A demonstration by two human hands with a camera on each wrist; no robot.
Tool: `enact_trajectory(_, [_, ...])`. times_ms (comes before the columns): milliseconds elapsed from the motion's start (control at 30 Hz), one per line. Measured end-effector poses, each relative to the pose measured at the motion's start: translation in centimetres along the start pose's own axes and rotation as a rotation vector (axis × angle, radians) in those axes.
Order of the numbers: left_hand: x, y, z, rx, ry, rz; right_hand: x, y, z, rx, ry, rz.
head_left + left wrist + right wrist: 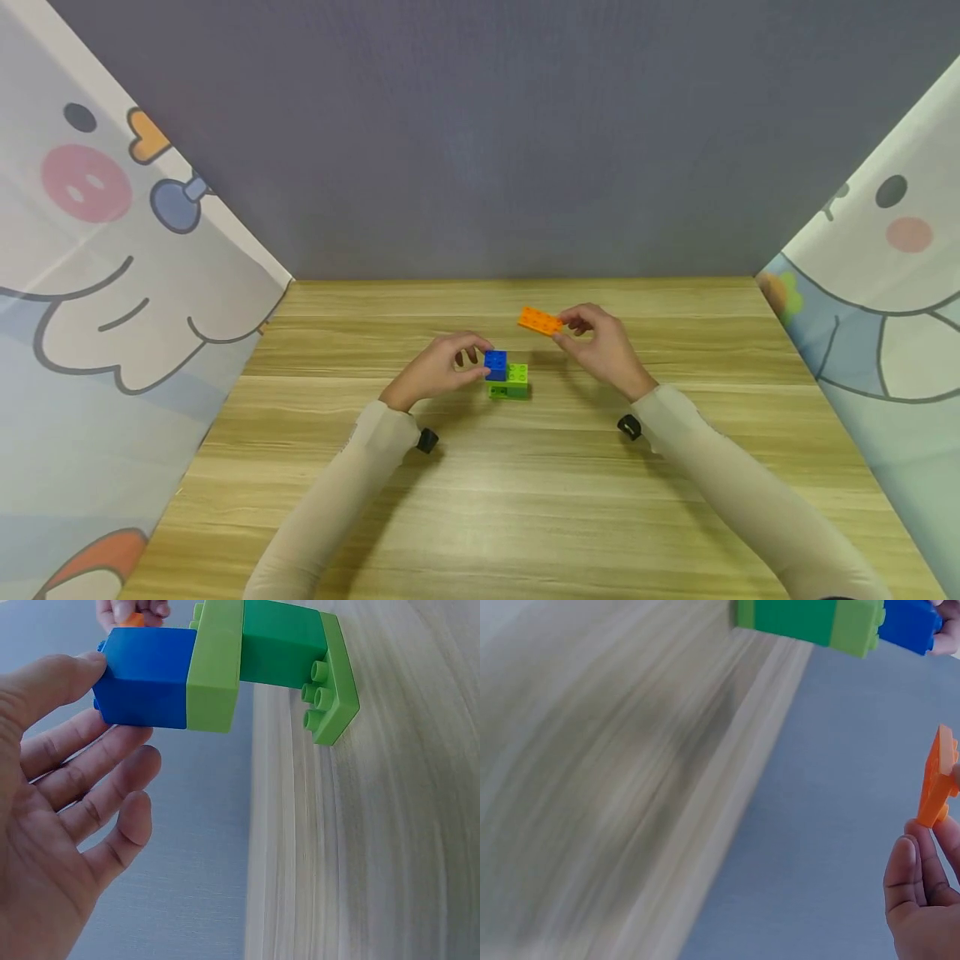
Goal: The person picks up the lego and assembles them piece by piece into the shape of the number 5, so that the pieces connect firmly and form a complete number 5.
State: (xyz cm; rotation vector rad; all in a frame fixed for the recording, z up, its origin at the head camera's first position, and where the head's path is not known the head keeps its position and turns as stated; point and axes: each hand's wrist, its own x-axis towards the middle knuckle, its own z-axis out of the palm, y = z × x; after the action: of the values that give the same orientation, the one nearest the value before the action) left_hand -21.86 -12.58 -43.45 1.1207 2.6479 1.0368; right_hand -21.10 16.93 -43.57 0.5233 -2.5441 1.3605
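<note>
My left hand (438, 364) pinches a blue brick (495, 365) between thumb and fingers, the other fingers spread beside it. That brick tops a stack of toy building bricks. Below it comes a light green brick (214, 675), then a dark green brick (281, 645), and at the bottom a thin light green plate (341, 697) with studs showing on one side. To the right and slightly farther back, my right hand (603, 346) grips one end of a flat orange brick (538, 321), raised above the table with its studs up. In the right wrist view this orange brick appears edge-on, apart from the stack.
The wood-grain table (510, 500) runs back to a grey wall (480, 150). Cartoon-printed panels (247, 300) border it on both sides. A small dark strap piece (629, 427) sits by the right sleeve, another (427, 440) by the left.
</note>
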Motion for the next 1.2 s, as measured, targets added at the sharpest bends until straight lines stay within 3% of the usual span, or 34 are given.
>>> enact_trajectory(467, [-0.1, 0.4, 0.0, -0.02, -0.012, -0.038, -0.4, -3.1, 0.5, -0.015, -0.057, -0.136])
enact_trajectory(1200, [-0.4, 0.7, -0.1, -0.04, -0.013, -0.048, -0.8, -3.6, 1.6, -0.015, -0.161, -0.108])
